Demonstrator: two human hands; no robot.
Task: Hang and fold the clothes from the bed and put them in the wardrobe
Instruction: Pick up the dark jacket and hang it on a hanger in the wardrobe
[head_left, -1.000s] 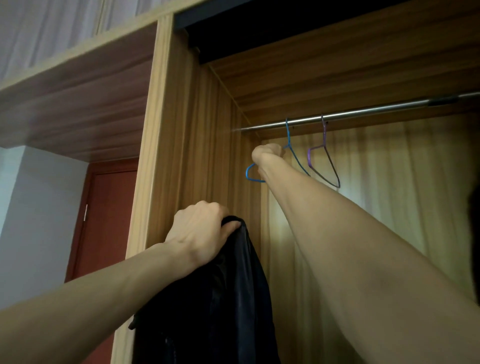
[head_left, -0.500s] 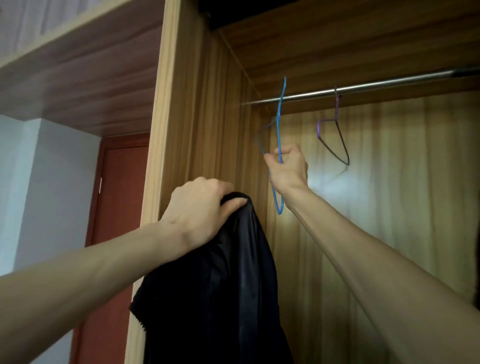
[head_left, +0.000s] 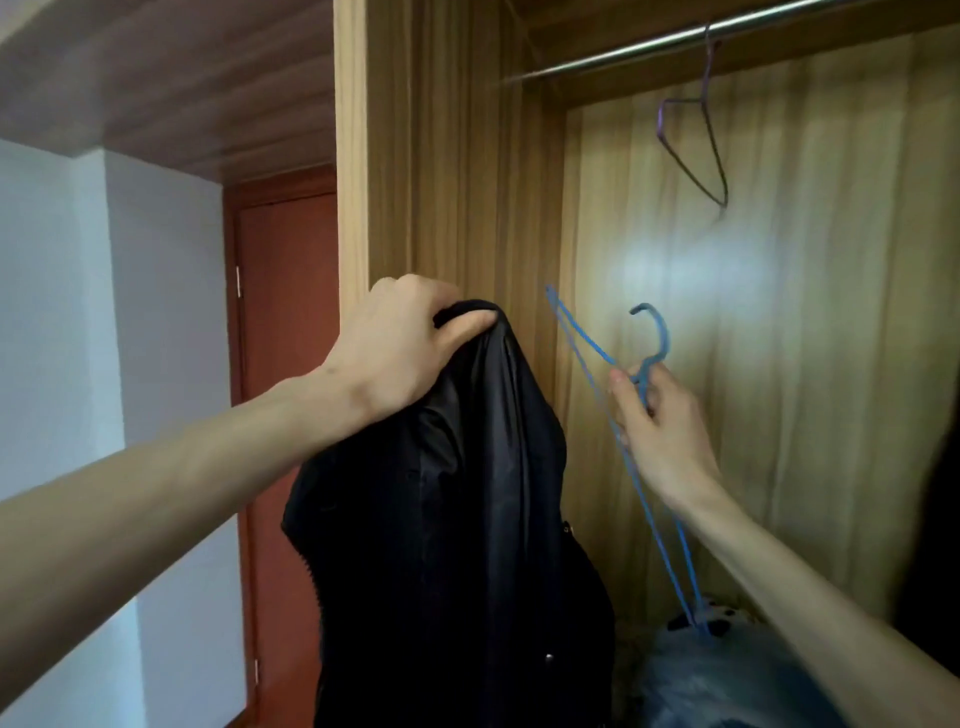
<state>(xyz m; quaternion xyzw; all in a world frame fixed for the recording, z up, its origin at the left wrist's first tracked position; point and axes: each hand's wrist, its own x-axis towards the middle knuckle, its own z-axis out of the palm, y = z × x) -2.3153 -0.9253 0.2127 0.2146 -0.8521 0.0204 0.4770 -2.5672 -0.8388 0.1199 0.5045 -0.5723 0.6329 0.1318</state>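
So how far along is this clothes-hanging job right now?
Early, it seems. Done: nothing clothed hangs on the rail; only a bare purple hanger does. In hand: the left hand grips a black jacket by its top, and the right hand holds a blue hanger off the rail. Left: fitting the jacket on it and hanging it.

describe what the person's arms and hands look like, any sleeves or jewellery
Both forearms are bare as far as the picture shows: no sleeve on either. The left hand and right hand wear no gloves, and no rings, watch or bracelet show on the parts in view. The nails that show on the right hand are short and unpainted. Neither arm carries any marking or strap.
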